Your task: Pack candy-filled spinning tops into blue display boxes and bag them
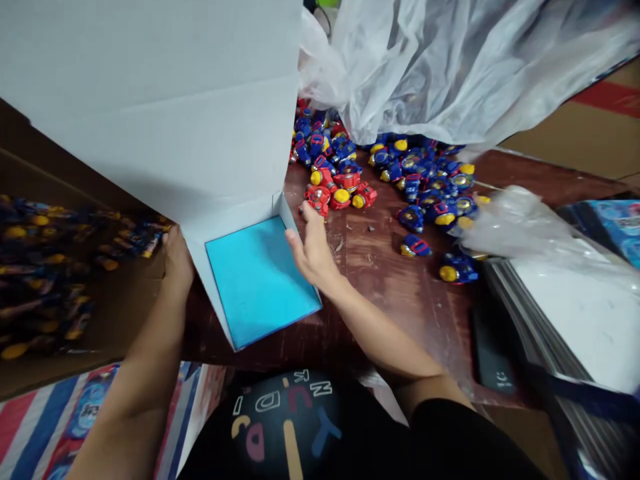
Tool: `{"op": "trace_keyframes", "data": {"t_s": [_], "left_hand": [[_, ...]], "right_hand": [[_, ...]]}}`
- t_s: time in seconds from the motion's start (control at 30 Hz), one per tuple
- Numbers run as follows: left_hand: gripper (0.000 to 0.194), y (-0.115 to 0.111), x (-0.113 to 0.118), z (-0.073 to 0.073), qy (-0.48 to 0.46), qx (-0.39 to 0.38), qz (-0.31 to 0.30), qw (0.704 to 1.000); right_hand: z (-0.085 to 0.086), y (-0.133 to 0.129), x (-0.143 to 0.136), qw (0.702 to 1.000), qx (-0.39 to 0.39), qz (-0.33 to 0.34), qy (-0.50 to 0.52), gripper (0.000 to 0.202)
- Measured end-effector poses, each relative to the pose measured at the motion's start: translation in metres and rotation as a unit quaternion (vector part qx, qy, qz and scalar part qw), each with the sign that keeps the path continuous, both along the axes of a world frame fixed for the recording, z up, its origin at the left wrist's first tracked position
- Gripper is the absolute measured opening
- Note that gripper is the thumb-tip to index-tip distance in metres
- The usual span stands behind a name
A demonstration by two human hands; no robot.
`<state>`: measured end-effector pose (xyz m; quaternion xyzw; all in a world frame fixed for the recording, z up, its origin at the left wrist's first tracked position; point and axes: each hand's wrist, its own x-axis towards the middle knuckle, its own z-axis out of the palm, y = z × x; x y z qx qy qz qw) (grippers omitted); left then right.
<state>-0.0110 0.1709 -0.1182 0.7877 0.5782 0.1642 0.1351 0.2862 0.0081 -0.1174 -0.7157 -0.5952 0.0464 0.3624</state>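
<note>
A white cardboard box [220, 133] stands partly folded in front of me, its tall panel rising at the back. A bright blue panel [260, 277] lies between its low side walls. At the left edge, my left hand [177, 257] grips the cardboard, with its fingers partly hidden. My right hand [315, 250] holds the right side wall, thumb on the inner side and fingers outside. Just beyond these fingers are several red toy figures [343, 190] with yellow parts.
Blue toys [430, 180] are heaped on the dark red table [380, 293] under a white plastic sheet [400, 67]. A carton [115, 327] at left holds many blurred toys. At right lie a stack of white cardboard sheets [575, 313], a clear bag [540, 233] and a black flat object [493, 353].
</note>
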Motion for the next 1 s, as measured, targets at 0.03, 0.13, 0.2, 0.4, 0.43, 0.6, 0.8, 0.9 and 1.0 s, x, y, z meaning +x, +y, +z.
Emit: {"op": "trace_keyframes", "data": {"t_s": [0.03, 0.13, 0.2, 0.4, 0.43, 0.6, 0.8, 0.9, 1.0], "left_hand": [[0.030, 0.004, 0.003, -0.004, 0.005, -0.009, -0.009, 1.000], [0.024, -0.002, 0.001, -0.013, 0.017, -0.009, -0.008, 1.000], [0.030, -0.014, -0.005, -0.014, 0.025, -0.006, 0.016, 1.000], [0.037, -0.092, -0.050, 0.025, -0.113, 0.094, 0.083, 0.986], [0.036, -0.111, -0.054, 0.036, -0.138, 0.088, 0.059, 0.985], [0.038, -0.177, -0.033, 0.079, -0.237, -0.201, -0.135, 0.941], [0.040, -0.177, -0.013, 0.077, -0.288, -0.290, -0.177, 0.895], [0.033, -0.178, -0.023, 0.076, -0.296, -0.255, -0.196, 0.900], [0.028, -0.183, -0.030, 0.074, -0.251, -0.142, -0.246, 0.925]], "right_hand": [[0.000, 0.007, 0.016, 1.000, 0.000, -0.020, -0.008, 0.067], [-0.005, 0.025, 0.067, 0.994, -0.082, -0.058, -0.045, 0.060], [-0.016, 0.033, 0.091, 0.989, -0.138, -0.043, -0.042, 0.058], [-0.020, 0.014, 0.100, 0.998, -0.054, -0.029, 0.024, 0.049], [-0.008, 0.005, 0.095, 0.999, 0.009, -0.010, 0.049, 0.046], [0.067, -0.027, 0.026, 0.941, 0.128, 0.287, 0.128, 0.044], [0.083, -0.027, -0.042, 0.873, 0.079, 0.474, 0.085, 0.045], [0.080, -0.029, -0.043, 0.860, 0.070, 0.500, 0.076, 0.051], [0.083, -0.037, -0.047, 0.856, 0.034, 0.493, 0.151, 0.045]]}}
